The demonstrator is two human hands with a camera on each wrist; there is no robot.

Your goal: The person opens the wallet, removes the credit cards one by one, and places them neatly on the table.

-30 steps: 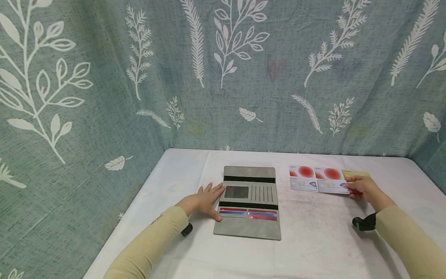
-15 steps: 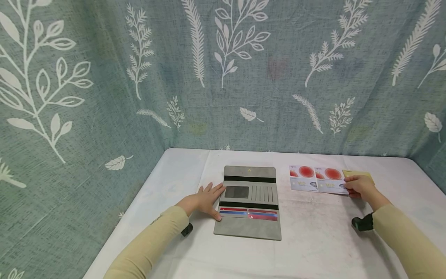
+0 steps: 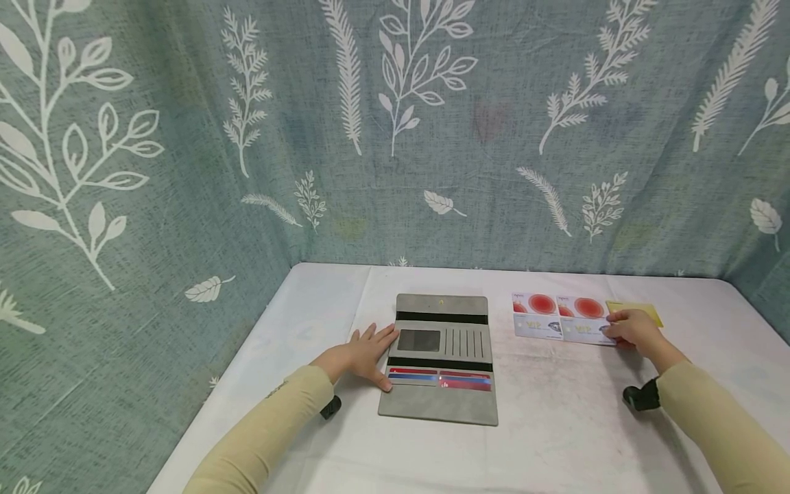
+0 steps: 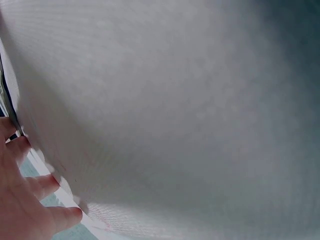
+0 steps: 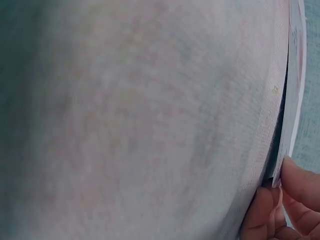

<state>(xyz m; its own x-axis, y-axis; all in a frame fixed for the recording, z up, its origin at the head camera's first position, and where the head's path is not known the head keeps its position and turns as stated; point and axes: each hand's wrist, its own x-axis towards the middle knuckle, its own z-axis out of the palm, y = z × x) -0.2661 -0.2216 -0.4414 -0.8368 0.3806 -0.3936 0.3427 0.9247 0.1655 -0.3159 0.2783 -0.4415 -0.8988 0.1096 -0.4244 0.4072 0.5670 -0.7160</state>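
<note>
A grey wallet (image 3: 444,406) lies unfolded, with red and blue cards (image 3: 465,385) in its lower slots. My left hand (image 3: 364,357) is spread flat along its left side, thumb and fingertips at the edge; the left wrist view shows the fingers (image 4: 42,187) apart. To the right, my right hand (image 3: 638,331) pinches the right end of a silver VIP card (image 3: 583,331). In the right wrist view the thumb is on top of the card (image 5: 286,120) and the fingers are under its edge, which is raised off the cloth.
Another silver VIP card (image 3: 535,326) lies left of the pinched one. Two white cards with red circles, one left (image 3: 534,303) and one right (image 3: 580,307), sit behind them. A yellow card (image 3: 648,312) is partly behind my right hand. A leaf-patterned curtain (image 3: 395,206) borders the white-covered table (image 3: 555,425).
My right hand has slid slightly left along the VIP card's end, and more of the yellow card shows. My left hand and the wallet have stayed put.
</note>
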